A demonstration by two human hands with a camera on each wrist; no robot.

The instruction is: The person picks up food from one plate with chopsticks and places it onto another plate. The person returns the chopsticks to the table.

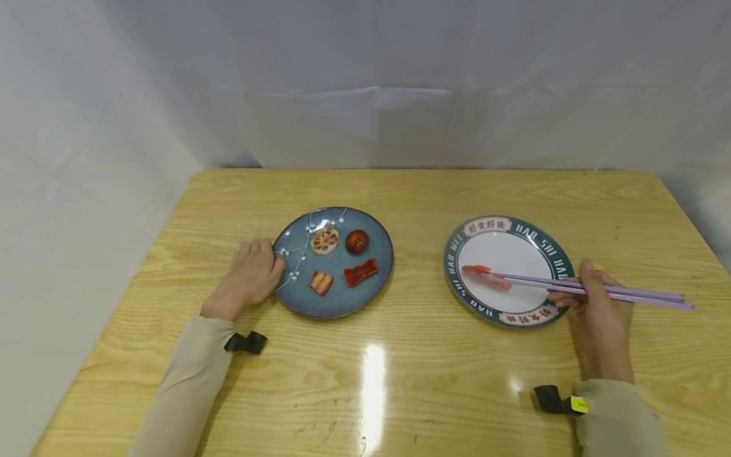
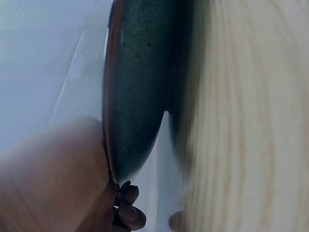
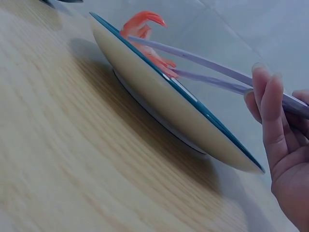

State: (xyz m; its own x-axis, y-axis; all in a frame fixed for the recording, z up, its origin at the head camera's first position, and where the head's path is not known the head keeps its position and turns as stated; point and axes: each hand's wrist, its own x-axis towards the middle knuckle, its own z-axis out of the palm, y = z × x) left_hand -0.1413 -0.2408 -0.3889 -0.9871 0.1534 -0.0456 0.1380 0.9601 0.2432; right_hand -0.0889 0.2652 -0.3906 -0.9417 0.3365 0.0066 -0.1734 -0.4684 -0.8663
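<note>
My left hand (image 1: 251, 273) grips the left rim of a round blue plate (image 1: 297, 298). In the left wrist view, the thumb lies on the upper side of the plate's edge (image 2: 140, 87) and the fingertips (image 2: 130, 212) show beyond it. My right hand (image 1: 602, 317) holds a pair of lilac chopsticks (image 1: 645, 295) over the right side of a white plate with a dark green lettered rim (image 1: 457, 279). The chopstick tips meet an orange-red, shrimp-like piece (image 3: 140, 24) on that plate; whether they pinch it I cannot tell.
On the blue plate lie a lotus root slice (image 1: 325, 241), a round brown piece (image 1: 356, 242), a dark red strip (image 1: 361, 273) and a small striped piece (image 1: 322, 283). Both plates stand on a wooden table (image 1: 422, 368), with a pale curtain (image 1: 377, 89) behind.
</note>
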